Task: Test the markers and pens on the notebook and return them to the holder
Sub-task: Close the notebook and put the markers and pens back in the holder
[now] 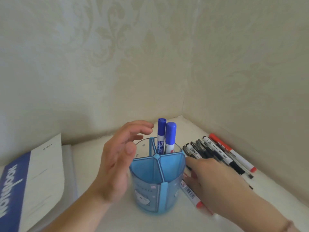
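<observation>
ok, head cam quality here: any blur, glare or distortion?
Head view: soft, even light, no glare; faint shadows by the holder. Motion blur on the right hand and the marker beside it; left hand slightly soft. Wide-angle bending at the edges: the notebook curves. Blue markers fairly sharp.

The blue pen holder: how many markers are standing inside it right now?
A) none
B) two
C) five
B: two blue markers stand upright together in one back compartment of the blue pen holder, while the other pens lie on the table to its right.
</observation>
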A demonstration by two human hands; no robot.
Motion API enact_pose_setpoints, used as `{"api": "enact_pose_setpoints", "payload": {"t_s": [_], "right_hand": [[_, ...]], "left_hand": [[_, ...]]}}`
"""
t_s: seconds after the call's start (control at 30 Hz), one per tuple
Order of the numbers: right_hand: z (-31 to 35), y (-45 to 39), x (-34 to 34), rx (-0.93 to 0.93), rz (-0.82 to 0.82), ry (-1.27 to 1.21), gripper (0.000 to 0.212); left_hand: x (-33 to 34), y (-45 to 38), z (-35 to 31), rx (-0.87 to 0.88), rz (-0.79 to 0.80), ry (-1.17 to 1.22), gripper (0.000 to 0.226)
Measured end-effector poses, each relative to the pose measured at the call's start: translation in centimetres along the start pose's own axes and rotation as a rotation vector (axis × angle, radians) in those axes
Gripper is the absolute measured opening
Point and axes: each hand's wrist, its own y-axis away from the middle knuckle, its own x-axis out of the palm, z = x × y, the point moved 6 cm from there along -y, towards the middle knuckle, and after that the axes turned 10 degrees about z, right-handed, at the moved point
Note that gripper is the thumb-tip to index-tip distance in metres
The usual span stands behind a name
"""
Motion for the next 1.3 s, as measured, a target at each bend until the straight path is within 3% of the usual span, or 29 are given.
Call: {"api": "enact_pose_setpoints", "payload": {"t_s": [0.1, 0.17, 0.23, 0.33, 0.43, 0.5, 0.63, 0.73, 0.83, 0.9, 0.93, 1.03, 1.13, 1.3], "right_hand": [[0.5, 0.3, 0.2, -0.005, 0.015, 0.018, 0.019], [-0.3, 0.3, -0.6, -0.019, -0.076, -0.112, 0.031], [-1.2, 0.7, -3.2, -0.042, -0.306, -0.331, 0.041], [-2.5, 2.8, -7.2, -0.162, -0.753, -0.921, 0.054], [-1.0, 4.3, -8.2, -0.449, -0.88, -1.189, 0.061], [0.1, 4.0, -7.5, -0.5, -0.807, -1.175, 0.061], [1.5, 3.2, -5.9, -0.396, -0.681, -0.813, 0.048], [2.0, 3.0, -5.7, -0.408, -0.609, -0.683, 0.037], [1.0, 2.7, -5.6, -0.416, -0.608, -0.808, 0.024], [-0.7, 1.8, -5.0, -0.29, -0.591, -0.958, 0.028], [-1.2, 1.3, -4.4, -0.207, -0.562, -0.869, 0.033], [-0.4, -0.4, -1.7, -0.103, -0.273, -0.418, 0.029], [0.8, -1.0, 0.3, -0.077, -0.036, -0.312, 0.021], [1.1, 0.1, 0.7, -0.024, 0.104, -0.223, 0.028]], "left_hand": [[-0.2, 0.1, 0.0, 0.006, -0.014, 0.046, 0.067], [-0.1, 0.1, -0.1, 0.005, -0.021, 0.041, 0.066], [-0.1, 0.1, -0.1, 0.003, -0.028, 0.036, 0.067], [-0.2, 0.0, 0.0, -0.009, -0.027, 0.04, 0.067], [-0.2, 0.0, 0.2, -0.022, -0.035, 0.047, 0.064], [-0.1, -0.1, 0.2, -0.03, -0.037, 0.049, 0.062], [-0.1, -0.1, 0.1, -0.029, -0.028, 0.035, 0.067], [-0.1, 0.0, 0.2, -0.031, -0.03, 0.018, 0.069], [-0.2, 0.0, 0.2, -0.035, -0.038, 0.015, 0.067], [-0.3, 0.0, 0.2, -0.035, -0.049, 0.015, 0.065], [-0.4, 0.0, 0.2, -0.032, -0.06, 0.017, 0.065], [-0.5, 0.0, 0.1, -0.017, -0.089, 0.002, 0.061], [-0.5, 0.1, 0.0, -0.005, -0.104, 0.028, 0.059], [-0.4, -0.1, -0.1, 0.002, -0.106, 0.097, 0.064]]}}
